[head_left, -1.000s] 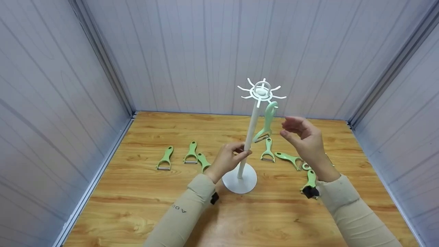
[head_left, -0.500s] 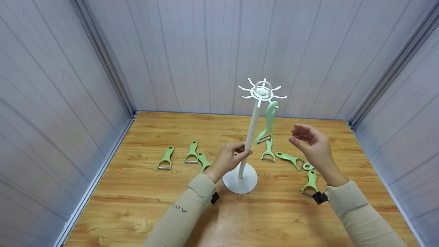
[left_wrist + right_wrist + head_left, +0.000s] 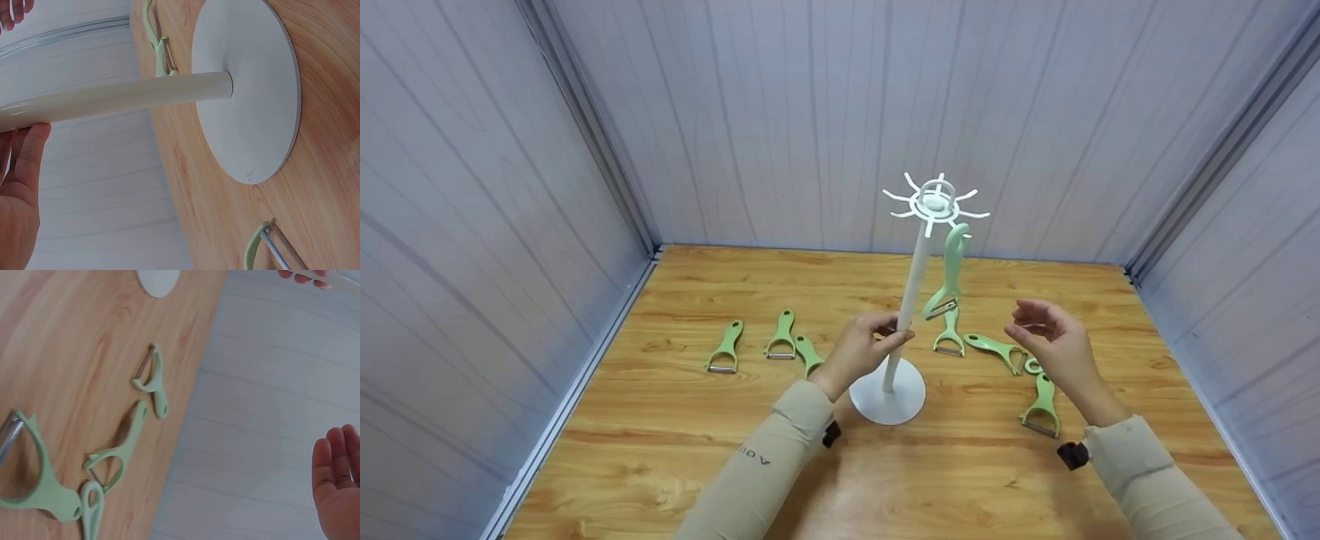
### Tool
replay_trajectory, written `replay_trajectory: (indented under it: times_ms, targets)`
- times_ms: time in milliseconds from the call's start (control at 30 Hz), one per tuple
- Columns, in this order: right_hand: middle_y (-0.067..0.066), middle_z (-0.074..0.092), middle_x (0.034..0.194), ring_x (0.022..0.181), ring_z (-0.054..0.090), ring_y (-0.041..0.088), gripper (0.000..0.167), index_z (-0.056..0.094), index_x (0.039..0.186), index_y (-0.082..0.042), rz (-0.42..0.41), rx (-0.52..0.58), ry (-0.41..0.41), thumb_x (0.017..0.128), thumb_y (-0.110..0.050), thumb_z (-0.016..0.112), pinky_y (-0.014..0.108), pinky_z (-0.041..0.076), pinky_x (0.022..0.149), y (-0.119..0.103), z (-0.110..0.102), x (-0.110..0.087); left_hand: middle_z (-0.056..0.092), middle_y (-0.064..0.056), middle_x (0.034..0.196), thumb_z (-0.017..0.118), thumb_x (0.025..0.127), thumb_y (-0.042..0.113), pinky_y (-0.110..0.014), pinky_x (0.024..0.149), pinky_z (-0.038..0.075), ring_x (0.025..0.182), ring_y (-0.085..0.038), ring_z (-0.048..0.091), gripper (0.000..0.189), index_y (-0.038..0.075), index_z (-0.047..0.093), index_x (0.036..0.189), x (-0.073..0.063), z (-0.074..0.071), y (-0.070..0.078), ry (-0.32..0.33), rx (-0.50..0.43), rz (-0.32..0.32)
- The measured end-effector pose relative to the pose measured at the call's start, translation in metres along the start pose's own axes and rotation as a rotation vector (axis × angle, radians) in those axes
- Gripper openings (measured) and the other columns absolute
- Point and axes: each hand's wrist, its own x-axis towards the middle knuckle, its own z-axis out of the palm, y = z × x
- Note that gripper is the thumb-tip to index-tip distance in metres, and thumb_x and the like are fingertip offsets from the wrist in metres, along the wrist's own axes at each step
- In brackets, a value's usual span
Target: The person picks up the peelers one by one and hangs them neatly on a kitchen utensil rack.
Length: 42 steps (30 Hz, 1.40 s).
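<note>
A white hook stand (image 3: 913, 281) rises from a round base (image 3: 870, 401), topped by a ring of curved hooks (image 3: 935, 204). My left hand (image 3: 861, 349) grips its pole partway up; in the left wrist view the fingers (image 3: 28, 157) lie against the pole (image 3: 112, 101). One green peeler (image 3: 952, 262) hangs by its handle hole from a front right hook, blade end down. To the right of it, my right hand (image 3: 1054, 337) hovers over the table with loosely bent fingers and holds nothing; its fingers (image 3: 340, 455) also show in the right wrist view.
Green peelers lie on the wooden table: one at far left (image 3: 725, 347), one beside it (image 3: 781, 335), and one partly behind my left hand (image 3: 808, 354). Several lie at right, including one near my right wrist (image 3: 1041, 405). Panel walls (image 3: 840, 120) enclose the table.
My right hand has drawn back to the right and downward, away from the hanging peeler. That peeler has swung slightly on its hook. My left hand keeps its grip on the pole.
</note>
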Motion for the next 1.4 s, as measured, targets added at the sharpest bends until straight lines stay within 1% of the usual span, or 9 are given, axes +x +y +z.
replay_trajectory:
  times_ms: [167, 267, 400, 600, 800, 1067, 1200, 1300, 1400]
  targets:
    - [-0.019, 0.07, 0.107, 0.1, 0.067, -0.002, 0.041, 0.067, 0.138, 0.006, 0.071, -0.043, 0.0, 0.099, -0.003, 0.079, 0.011, 0.056, 0.088, 0.014, -0.004, -0.007, 0.082, -0.009, 0.104, 0.076, 0.104, 0.023, -0.035, 0.087, 0.065, 0.098, -0.023, 0.078, 0.02, 0.008, 0.081, 0.117, 0.0, 0.0, 0.0, -0.001, -0.013, -0.011]
    - [-0.02, 0.068, 0.106, 0.1, 0.066, -0.004, 0.042, 0.066, 0.138, 0.006, 0.112, -0.065, -0.004, 0.1, -0.007, 0.079, 0.011, 0.056, 0.087, 0.024, -0.006, -0.012, 0.082, -0.008, 0.104, 0.076, 0.104, 0.023, -0.035, 0.086, 0.065, 0.098, -0.022, 0.077, 0.02, 0.009, 0.082, 0.117, 0.0, 0.001, 0.0, 0.0, -0.03, -0.024]
    - [-0.014, 0.069, 0.108, 0.098, 0.065, -0.004, 0.043, 0.067, 0.138, 0.006, 0.144, -0.105, -0.004, 0.1, -0.01, 0.08, 0.011, 0.056, 0.085, 0.033, -0.009, -0.017, 0.082, -0.008, 0.103, 0.076, 0.104, 0.023, -0.035, 0.086, 0.065, 0.097, -0.022, 0.077, 0.02, 0.009, 0.082, 0.118, -0.001, 0.001, 0.0, 0.005, -0.032, -0.027]
    - [0.008, 0.071, 0.119, 0.097, 0.063, -0.006, 0.047, 0.066, 0.14, 0.005, 0.215, -0.181, -0.018, 0.101, -0.018, 0.08, 0.01, 0.054, 0.085, 0.046, -0.013, -0.024, 0.082, -0.01, 0.103, 0.076, 0.105, 0.023, -0.034, 0.084, 0.065, 0.096, -0.022, 0.077, 0.02, 0.007, 0.081, 0.117, -0.001, 0.001, -0.001, 0.012, -0.024, -0.023]
    - [0.02, 0.069, 0.128, 0.097, 0.061, -0.007, 0.053, 0.063, 0.143, 0.005, 0.265, -0.232, -0.041, 0.102, -0.024, 0.08, 0.01, 0.051, 0.086, 0.056, -0.019, -0.03, 0.081, -0.01, 0.104, 0.076, 0.104, 0.021, -0.035, 0.086, 0.065, 0.097, -0.022, 0.077, 0.021, 0.007, 0.081, 0.119, -0.001, 0.002, -0.001, 0.012, -0.016, -0.019]
    - [0.027, 0.067, 0.132, 0.098, 0.06, -0.007, 0.055, 0.062, 0.144, 0.005, 0.284, -0.263, -0.055, 0.102, -0.024, 0.08, 0.009, 0.052, 0.086, 0.068, -0.027, -0.038, 0.082, -0.01, 0.105, 0.076, 0.104, 0.022, -0.035, 0.087, 0.065, 0.099, -0.023, 0.078, 0.023, 0.007, 0.081, 0.12, 0.0, 0.002, -0.002, 0.009, -0.011, -0.016]
    - [0.028, 0.065, 0.135, 0.1, 0.059, -0.005, 0.06, 0.058, 0.147, 0.006, 0.316, -0.28, -0.092, 0.103, -0.028, 0.079, 0.011, 0.053, 0.086, 0.075, -0.032, -0.041, 0.082, -0.01, 0.104, 0.076, 0.104, 0.022, -0.035, 0.086, 0.066, 0.098, -0.023, 0.078, 0.021, 0.007, 0.081, 0.118, -0.001, 0.001, 0.0, 0.007, -0.015, -0.017]
    - [0.027, 0.062, 0.137, 0.102, 0.059, 0.0, 0.064, 0.055, 0.151, 0.006, 0.348, -0.288, -0.118, 0.103, -0.031, 0.079, 0.012, 0.053, 0.086, 0.081, -0.035, -0.043, 0.082, -0.01, 0.103, 0.076, 0.105, 0.022, -0.034, 0.085, 0.066, 0.097, -0.023, 0.078, 0.019, 0.008, 0.081, 0.116, -0.001, 0.001, 0.001, 0.007, -0.023, -0.017]
    - [0.027, 0.061, 0.138, 0.107, 0.061, 0.009, 0.067, 0.054, 0.152, 0.005, 0.375, -0.292, -0.131, 0.103, -0.032, 0.079, 0.014, 0.053, 0.086, 0.085, -0.037, -0.044, 0.082, -0.009, 0.102, 0.076, 0.105, 0.022, -0.035, 0.085, 0.066, 0.097, -0.023, 0.078, 0.019, 0.008, 0.081, 0.116, -0.001, 0.001, 0.0, 0.008, -0.025, -0.014]
